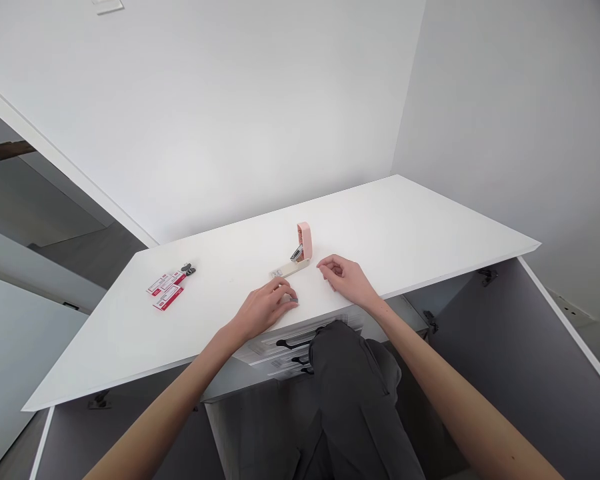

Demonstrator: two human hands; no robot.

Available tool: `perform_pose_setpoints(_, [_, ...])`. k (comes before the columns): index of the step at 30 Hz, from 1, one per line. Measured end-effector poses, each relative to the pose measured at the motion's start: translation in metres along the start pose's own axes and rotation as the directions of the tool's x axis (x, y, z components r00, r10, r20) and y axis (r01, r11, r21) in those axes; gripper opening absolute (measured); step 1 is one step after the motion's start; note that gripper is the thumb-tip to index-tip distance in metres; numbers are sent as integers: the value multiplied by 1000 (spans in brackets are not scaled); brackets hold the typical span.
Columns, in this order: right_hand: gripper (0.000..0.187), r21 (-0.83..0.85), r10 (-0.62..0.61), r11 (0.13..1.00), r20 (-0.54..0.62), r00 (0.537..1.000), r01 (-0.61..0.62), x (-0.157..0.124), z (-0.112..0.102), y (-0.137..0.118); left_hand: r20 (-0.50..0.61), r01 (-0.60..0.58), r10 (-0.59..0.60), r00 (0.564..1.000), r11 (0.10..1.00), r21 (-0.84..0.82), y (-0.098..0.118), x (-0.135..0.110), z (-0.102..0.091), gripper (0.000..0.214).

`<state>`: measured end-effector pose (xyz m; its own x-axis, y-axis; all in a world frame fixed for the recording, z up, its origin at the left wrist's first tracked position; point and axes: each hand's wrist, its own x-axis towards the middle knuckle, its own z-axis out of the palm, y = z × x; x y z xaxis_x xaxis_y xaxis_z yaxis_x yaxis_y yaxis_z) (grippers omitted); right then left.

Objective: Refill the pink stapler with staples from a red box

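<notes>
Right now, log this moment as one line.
pink-and-cream stapler: open, top upright | left hand: pinching small grey strip | right hand: curled beside stapler | red-and-white boxes: left side of white tabletop

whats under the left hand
The white tabletop lies under the left hand, and a small grey piece shows between thumb and finger. The hand covers the rest; anything else there can't be seen.

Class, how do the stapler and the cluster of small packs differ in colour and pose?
The stapler is pink and cream; the packs are red and white. The stapler is opened, its pink top raised; the packs lie flat, close together. Both rest on the white tabletop.
</notes>
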<state>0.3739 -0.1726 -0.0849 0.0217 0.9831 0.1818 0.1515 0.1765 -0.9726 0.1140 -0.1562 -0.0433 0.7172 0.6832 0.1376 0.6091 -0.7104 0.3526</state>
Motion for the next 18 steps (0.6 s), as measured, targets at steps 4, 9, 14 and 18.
perform_pose_setpoints(4, [25,4,6,1000,-3,1000,-6,0,1,1,-61,132,-161,985,936,-327,3,2,1,32])
perform_pose_setpoints(9, [25,-2,13,1000,-1,1000,-13,0,1,3,-136,157,-304,943,765,-624,7,15,-6,37])
perform_pose_setpoints(14, [26,-5,26,1000,-2,1000,-26,0,1,1,-184,137,-344,921,727,-673,3,33,-8,37])
perform_pose_setpoints(18, [27,-26,34,999,-3,999,-34,1,1,-2,-209,135,-401,892,678,-723,-2,50,-7,43])
